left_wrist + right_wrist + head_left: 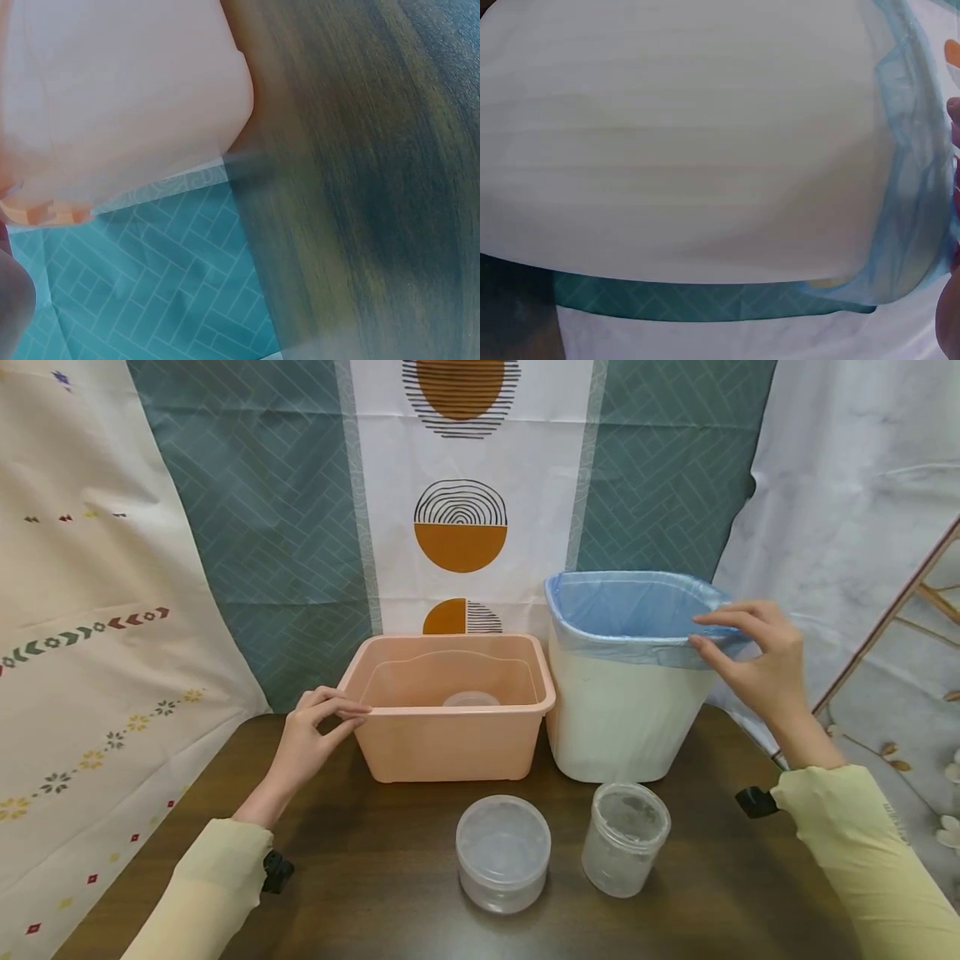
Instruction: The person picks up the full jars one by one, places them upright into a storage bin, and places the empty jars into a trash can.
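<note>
A peach plastic basin [450, 743] stands at the middle of the dark wooden table [360, 877], with a clear round lid or tub [470, 699] inside it. My left hand [358, 717] pinches the basin's left rim, fingers on top and thumb beneath. To the right is a white bin [630, 718] lined with a blue bag [622, 610]. My right hand [701, 631] pinches the bag's folded edge at the bin's right rim. In the left wrist view the basin [120, 97] fills the upper left. Close up in the right wrist view are the bin [682, 135] and the bag [907, 187].
In front of the basin and the bin are a lidded clear round tub [502, 852] and an open clear jar [625, 837]. Patterned curtains [285, 527] hang behind the table. A wooden frame [892, 618] leans at the far right.
</note>
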`<state>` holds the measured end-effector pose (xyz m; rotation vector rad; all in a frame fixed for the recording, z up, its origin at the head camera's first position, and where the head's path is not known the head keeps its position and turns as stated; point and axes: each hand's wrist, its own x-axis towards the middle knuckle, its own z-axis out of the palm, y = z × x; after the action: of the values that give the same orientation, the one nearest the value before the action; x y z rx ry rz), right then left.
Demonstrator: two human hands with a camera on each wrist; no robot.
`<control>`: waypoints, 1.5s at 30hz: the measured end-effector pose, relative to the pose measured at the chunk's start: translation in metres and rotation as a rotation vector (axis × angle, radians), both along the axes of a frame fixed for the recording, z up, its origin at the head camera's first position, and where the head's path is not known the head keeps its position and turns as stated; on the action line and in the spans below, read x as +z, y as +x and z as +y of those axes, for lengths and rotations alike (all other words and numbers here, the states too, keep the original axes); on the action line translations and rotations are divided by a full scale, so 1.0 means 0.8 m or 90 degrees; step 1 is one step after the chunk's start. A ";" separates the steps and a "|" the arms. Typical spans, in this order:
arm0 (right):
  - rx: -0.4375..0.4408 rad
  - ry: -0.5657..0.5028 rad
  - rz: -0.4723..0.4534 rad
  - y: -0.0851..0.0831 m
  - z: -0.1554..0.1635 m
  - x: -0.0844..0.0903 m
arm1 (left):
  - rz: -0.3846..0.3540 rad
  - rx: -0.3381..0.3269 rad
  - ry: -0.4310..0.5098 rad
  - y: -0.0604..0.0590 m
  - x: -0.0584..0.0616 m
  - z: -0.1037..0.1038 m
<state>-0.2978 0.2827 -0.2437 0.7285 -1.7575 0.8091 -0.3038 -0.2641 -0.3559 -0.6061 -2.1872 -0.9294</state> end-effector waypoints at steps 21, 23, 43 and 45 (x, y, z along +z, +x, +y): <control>-0.008 -0.195 -0.030 0.010 -0.030 -0.027 | 0.019 -0.003 0.017 -0.002 -0.002 0.002; -0.006 -0.197 -0.027 0.008 -0.029 -0.029 | 0.022 -0.003 0.017 -0.003 -0.003 0.002; 0.040 -0.221 -0.027 -0.003 -0.025 -0.036 | 0.031 0.002 0.022 0.001 -0.004 0.002; 0.043 -0.215 -0.021 -0.004 -0.024 -0.035 | 0.031 0.000 0.020 0.002 -0.004 0.002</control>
<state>-0.3006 0.2635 -0.2721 0.5518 -1.5772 1.1362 -0.3026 -0.2624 -0.3591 -0.6074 -2.1252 -0.9372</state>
